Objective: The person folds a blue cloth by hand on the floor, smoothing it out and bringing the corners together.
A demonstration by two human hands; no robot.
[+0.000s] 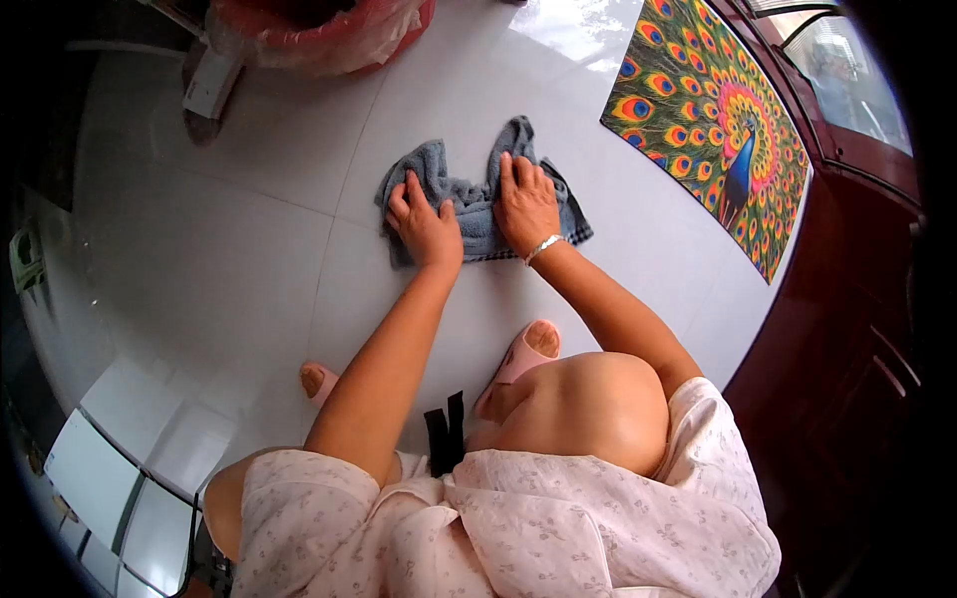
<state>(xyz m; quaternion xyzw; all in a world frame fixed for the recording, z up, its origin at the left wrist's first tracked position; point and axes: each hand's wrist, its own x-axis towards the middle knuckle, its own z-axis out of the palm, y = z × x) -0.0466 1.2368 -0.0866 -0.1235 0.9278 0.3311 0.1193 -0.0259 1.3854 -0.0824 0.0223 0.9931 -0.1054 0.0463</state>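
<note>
A grey-blue cloth [469, 227] lies crumpled on the pale tiled floor [269, 159], with a dark checked edge at its right and lower side. My left hand [427, 227] presses on the left part of the cloth, its fingers apart and bent a little. On the right part rests my right hand [528, 204], palm down, fingers stretched forward over the fabric, with a silver bracelet [543, 249] at the wrist. Both hands are on top of the cloth, a short gap between them. Their palms are hidden.
A peacock-pattern mat [733, 140] lies at the upper right beside dark red furniture [837, 329]. A red bin with a plastic liner [319, 45] stands at the top left, near a white box [210, 84]. Pink slippers [508, 367] are below the cloth.
</note>
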